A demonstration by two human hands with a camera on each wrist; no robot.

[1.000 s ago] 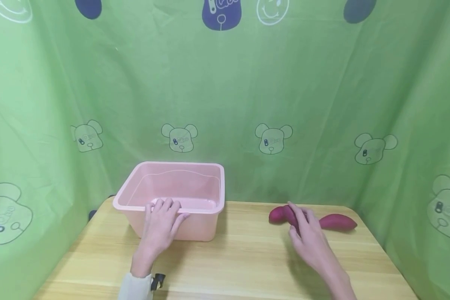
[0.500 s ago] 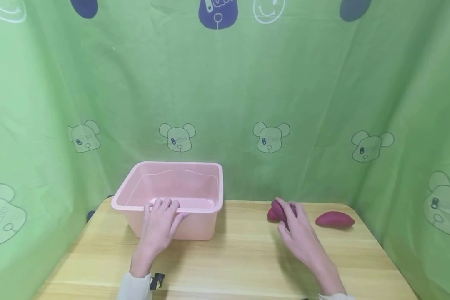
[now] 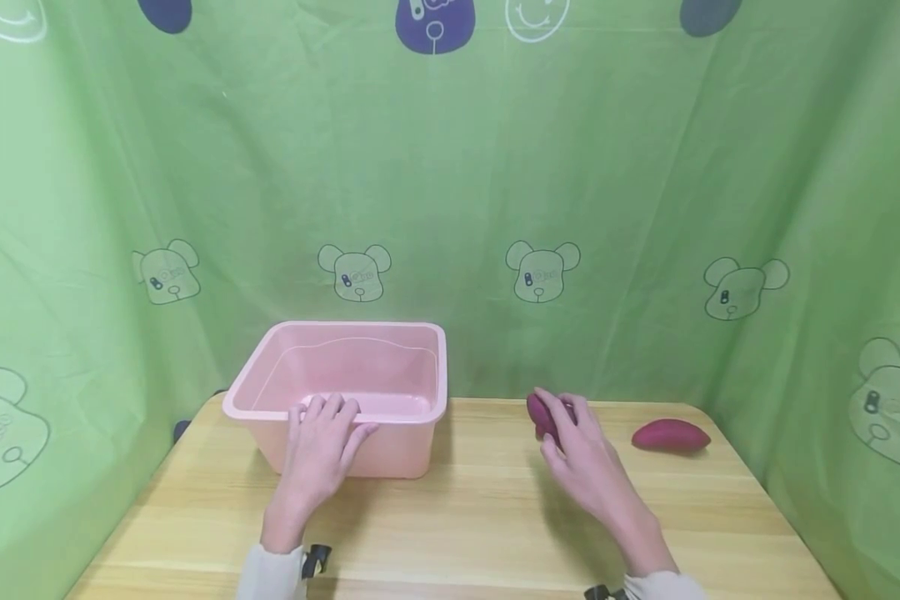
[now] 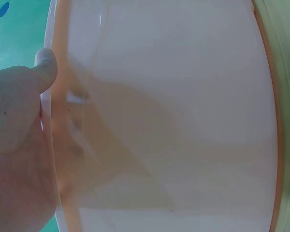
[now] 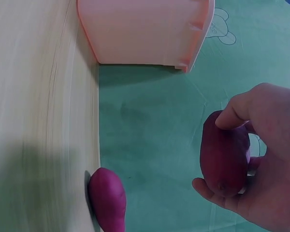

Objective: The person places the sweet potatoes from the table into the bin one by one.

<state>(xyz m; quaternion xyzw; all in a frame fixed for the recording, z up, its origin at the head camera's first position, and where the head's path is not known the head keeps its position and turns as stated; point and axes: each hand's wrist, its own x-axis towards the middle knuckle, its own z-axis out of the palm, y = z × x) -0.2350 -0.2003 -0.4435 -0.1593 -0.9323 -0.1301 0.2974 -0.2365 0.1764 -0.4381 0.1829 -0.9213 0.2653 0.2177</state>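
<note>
My left hand [image 3: 321, 454] rests over the near rim of a pink plastic bin [image 3: 412, 450], with fingers inside and thumb outside along the rim. My right hand [image 3: 587, 467] holds a purple-red sweet potato [image 5: 224, 162] above the table, thumb on one side and fingers on the other. In the head view the fingers cover much of it. Another sweet potato [image 3: 671, 436] lies on the table at the right. In the right wrist view, a sweet potato [image 5: 107, 198] lies at the table's far edge; I cannot tell which one it is.
The light wooden table [image 3: 465, 533] reaches towards me from the bin. Green curtain [image 3: 450, 167] with printed bear heads hangs behind the table and at both sides. The bin stands at the back left, near the far edge.
My right hand has lifted the sweet potato and moved a little left with it, away from the one at the right. My left hand stays on the bin's rim.
</note>
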